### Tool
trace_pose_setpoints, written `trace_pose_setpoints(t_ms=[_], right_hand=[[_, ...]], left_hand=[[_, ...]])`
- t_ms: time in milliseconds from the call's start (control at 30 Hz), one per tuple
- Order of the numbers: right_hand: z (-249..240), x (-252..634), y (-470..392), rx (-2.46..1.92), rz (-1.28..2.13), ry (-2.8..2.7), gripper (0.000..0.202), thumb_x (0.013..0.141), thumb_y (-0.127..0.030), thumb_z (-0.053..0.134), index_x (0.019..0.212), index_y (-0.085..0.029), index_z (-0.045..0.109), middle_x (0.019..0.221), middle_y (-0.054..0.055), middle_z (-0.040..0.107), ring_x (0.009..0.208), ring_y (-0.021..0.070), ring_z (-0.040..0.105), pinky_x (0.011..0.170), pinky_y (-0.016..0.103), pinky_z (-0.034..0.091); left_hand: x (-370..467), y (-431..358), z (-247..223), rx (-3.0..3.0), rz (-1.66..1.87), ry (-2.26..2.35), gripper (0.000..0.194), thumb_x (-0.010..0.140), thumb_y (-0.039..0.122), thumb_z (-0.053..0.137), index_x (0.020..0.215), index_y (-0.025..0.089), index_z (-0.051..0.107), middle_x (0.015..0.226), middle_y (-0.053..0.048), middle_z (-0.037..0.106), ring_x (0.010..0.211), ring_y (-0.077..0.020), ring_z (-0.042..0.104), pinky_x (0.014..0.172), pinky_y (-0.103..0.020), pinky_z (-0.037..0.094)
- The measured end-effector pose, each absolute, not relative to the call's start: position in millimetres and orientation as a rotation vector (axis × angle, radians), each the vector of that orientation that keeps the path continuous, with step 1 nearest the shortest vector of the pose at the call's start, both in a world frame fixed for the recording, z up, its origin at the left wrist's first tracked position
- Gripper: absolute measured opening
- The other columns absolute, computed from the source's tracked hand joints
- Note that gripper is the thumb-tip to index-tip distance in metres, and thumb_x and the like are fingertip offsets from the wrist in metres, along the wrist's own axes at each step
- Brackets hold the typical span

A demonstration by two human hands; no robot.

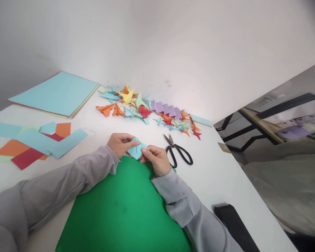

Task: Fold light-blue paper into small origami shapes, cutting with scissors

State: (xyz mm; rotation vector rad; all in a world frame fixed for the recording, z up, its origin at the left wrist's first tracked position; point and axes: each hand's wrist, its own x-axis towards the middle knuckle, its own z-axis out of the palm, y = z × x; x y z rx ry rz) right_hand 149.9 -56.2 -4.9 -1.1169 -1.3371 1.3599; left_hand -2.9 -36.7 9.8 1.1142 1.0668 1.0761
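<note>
A small folded light-blue paper (135,149) is held between both hands, over the far edge of a green sheet (120,206). My left hand (120,144) pinches its left side, the thumb lying on top of the paper. On the right side, my right hand (157,159) grips the paper between thumb and fingers. Creases show on the paper's face. Black-handled scissors (182,153) lie with their blades parted, just right of my right hand.
Folded paper shapes (128,96) in several colours lie along the wall, beside a purple pleated strip (166,109). Large paper sheets (55,92) are stacked at the back left, cut pieces (26,157) nearer. A black object (233,224) lies at the right.
</note>
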Motion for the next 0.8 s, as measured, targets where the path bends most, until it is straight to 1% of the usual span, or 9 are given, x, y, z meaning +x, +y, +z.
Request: trace_pose_setpoints(t_ms=[167,400,800], right_hand=[[-1.5,148.9,-56.5,-1.129,1.384,-1.348,0.024,0.061,-0.036,0.07,0.052,-0.015,0.062,0.044,-0.001,0.06,0.038,0.0068,0.049,0.043,0.019,0.04],[-0.6,148.1,-56.4,-1.129,1.385,-1.36,0.024,0.063,-0.037,0.068,0.053,-0.015,0.063,0.044,-0.001,0.06,0.039,0.0067,0.05,0.043,0.019,0.041],[-0.1,147.5,-56.8,-1.154,1.406,-1.32,0.022,0.057,-0.034,0.072,0.051,-0.015,0.062,0.047,0.0,0.063,0.038,0.0074,0.05,0.041,0.019,0.04]], left_hand=[[-3.2,-37.5,8.8,1.126,1.056,1.063,0.023,0.058,0.029,0.068,0.071,0.01,0.066,0.049,0.0,0.061,0.04,-0.0094,0.052,0.034,-0.019,0.045],[-3.1,-36.9,9.4,1.145,1.045,1.083,0.02,0.059,0.028,0.068,0.071,0.011,0.067,0.05,0.001,0.061,0.04,-0.009,0.052,0.033,-0.019,0.044],[-2.0,-36.9,8.8,1.143,1.052,1.095,0.018,0.059,0.026,0.068,0.069,0.011,0.067,0.05,0.0,0.062,0.039,-0.0088,0.052,0.033,-0.019,0.043]])
